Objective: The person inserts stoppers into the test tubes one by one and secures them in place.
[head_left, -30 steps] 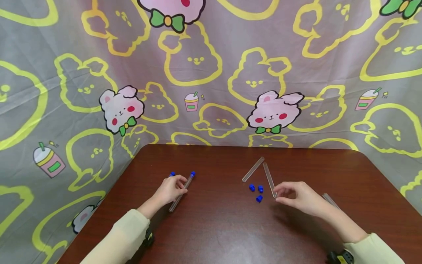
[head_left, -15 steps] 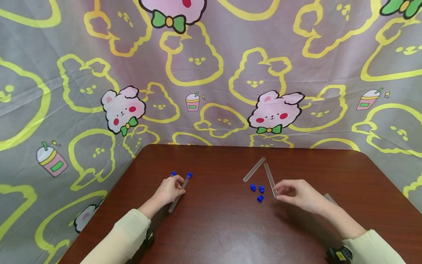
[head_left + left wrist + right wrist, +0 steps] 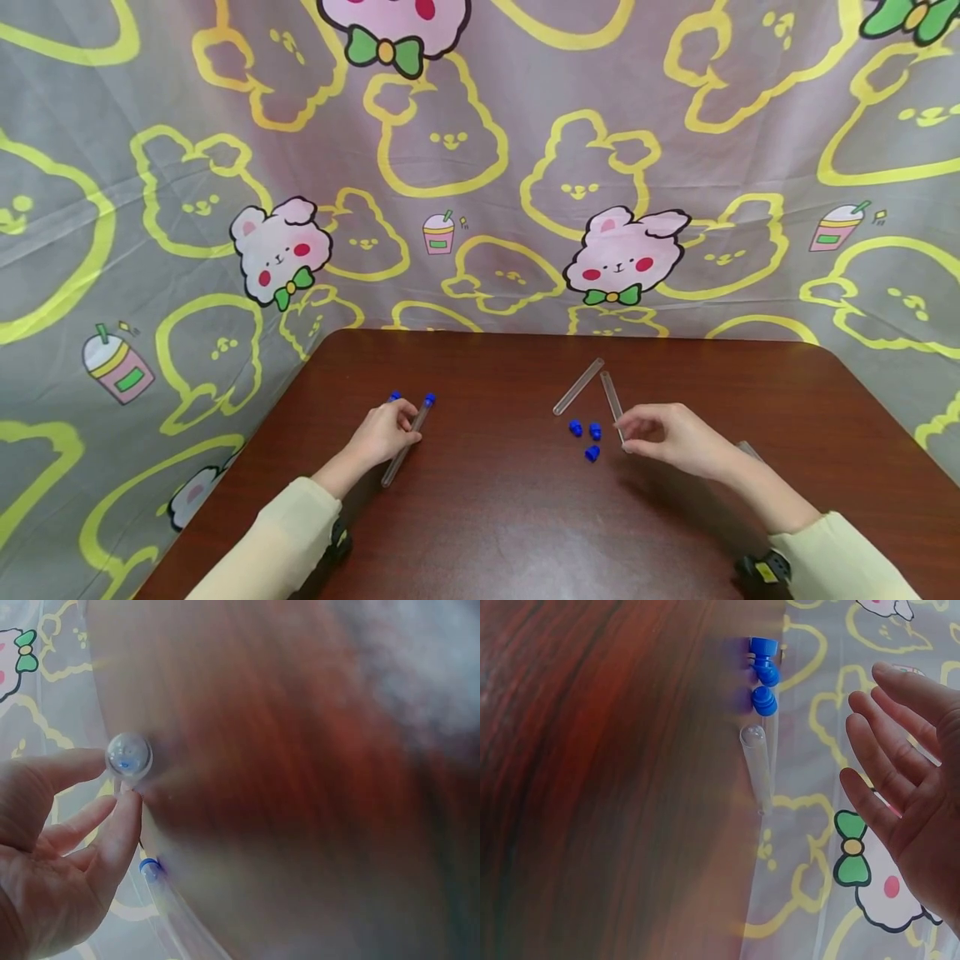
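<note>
My left hand (image 3: 384, 433) pinches a clear test tube (image 3: 405, 457) with a blue cap, low over the left part of the table; its rounded end faces the camera in the left wrist view. Just left of it lies another capped test tube (image 3: 169, 907), mostly hidden behind the hand in the head view. On the right, my right hand (image 3: 671, 437) hovers with parted fingers, overlapping the lower end of an uncapped test tube (image 3: 611, 396). In the right wrist view those fingers (image 3: 870, 750) hold nothing, and the tube (image 3: 757, 765) lies apart from them.
Three loose blue caps (image 3: 592, 453) sit left of the right hand. A further uncapped tube (image 3: 577, 387) lies slanted behind them, and another tube (image 3: 750, 451) is partly hidden behind the right forearm. A patterned curtain (image 3: 480, 167) hangs along the table's back and left sides.
The capped tube in my left hand has shifted slightly left and toward me. My right hand has risen a little and moved slightly left in the head view. The caps stay put.
</note>
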`<state>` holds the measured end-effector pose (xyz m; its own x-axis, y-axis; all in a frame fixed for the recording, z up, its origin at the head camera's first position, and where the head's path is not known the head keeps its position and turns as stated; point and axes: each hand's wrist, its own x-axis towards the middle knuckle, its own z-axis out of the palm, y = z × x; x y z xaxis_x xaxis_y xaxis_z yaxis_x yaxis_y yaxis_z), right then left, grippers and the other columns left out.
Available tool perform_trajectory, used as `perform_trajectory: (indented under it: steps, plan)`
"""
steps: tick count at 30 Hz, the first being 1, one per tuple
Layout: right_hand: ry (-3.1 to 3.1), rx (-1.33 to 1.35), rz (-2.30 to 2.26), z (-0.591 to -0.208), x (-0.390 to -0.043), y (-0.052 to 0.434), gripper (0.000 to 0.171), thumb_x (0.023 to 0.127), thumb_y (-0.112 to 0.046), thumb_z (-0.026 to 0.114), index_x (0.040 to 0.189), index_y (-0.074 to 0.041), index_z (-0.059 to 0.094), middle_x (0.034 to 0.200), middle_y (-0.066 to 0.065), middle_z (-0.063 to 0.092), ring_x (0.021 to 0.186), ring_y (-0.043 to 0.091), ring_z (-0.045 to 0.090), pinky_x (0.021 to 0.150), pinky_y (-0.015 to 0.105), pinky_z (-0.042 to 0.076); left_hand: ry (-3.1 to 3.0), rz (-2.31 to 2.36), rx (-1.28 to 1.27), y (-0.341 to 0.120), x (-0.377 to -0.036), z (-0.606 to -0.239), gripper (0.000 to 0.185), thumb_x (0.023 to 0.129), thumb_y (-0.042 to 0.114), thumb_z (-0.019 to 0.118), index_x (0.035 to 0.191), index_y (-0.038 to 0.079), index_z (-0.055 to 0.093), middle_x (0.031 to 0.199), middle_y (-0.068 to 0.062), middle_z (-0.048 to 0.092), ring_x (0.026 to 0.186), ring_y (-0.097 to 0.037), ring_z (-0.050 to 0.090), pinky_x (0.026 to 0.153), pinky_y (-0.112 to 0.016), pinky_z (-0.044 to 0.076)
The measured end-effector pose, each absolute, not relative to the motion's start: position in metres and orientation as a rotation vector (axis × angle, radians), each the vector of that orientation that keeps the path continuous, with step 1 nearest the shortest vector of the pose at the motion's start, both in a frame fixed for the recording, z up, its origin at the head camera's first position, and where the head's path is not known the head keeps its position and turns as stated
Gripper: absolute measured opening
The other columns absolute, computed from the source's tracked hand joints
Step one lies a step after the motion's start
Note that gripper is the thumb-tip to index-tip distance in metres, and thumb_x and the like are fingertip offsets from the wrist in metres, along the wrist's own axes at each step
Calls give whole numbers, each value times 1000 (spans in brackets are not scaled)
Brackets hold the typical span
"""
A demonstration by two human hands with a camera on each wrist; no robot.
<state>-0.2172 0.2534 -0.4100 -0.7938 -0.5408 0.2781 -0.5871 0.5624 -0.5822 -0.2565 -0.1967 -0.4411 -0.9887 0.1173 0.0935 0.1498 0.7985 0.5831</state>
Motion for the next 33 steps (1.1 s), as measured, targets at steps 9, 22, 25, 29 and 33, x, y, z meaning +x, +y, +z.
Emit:
perform_trajectory:
  steps: [9,22,25,29,33]
  plan:
    - [-2743,1017,1072,-410,-222,247,25,85,-18,77,107,-7,69,89,-11,67,81,6,62,71,29,54,-2897,-934,-247,-202,-255,-432,32,76,7,82,103,2,65,73,0,57,64,-14,53,56,-28,45]
    - [-2789,1057,1128,-415,-233,237,24,86,-16,76,107,-7,68,87,-12,66,79,8,61,71,29,54,-2883,-1074,-247,-202,-248,-425,32,81,6,79,109,1,64,82,-2,58,72,-15,54,56,-28,47]
    - [-2806,1058,1110,-416,-235,234,23,86,-16,76,106,-8,69,87,-12,65,79,8,60,70,29,53,-2868,-1117,-258,-202,-245,-425,32,81,5,79,109,1,64,82,-3,58,70,-16,54,52,-29,48]
    - [-2823,1069,1095,-418,-237,230,23,85,-15,76,105,-6,68,87,-11,66,79,7,60,67,29,50,-2854,-1177,-272,-200,-244,-424,32,81,4,78,110,0,64,84,-6,59,70,-16,55,49,-29,49]
    - [-2809,1100,1095,-421,-238,227,22,85,-14,76,103,-6,69,89,-6,68,81,7,62,70,31,52,-2838,-1222,-317,-196,-243,-425,31,82,4,77,110,0,64,85,-6,59,70,-15,55,47,-29,49]
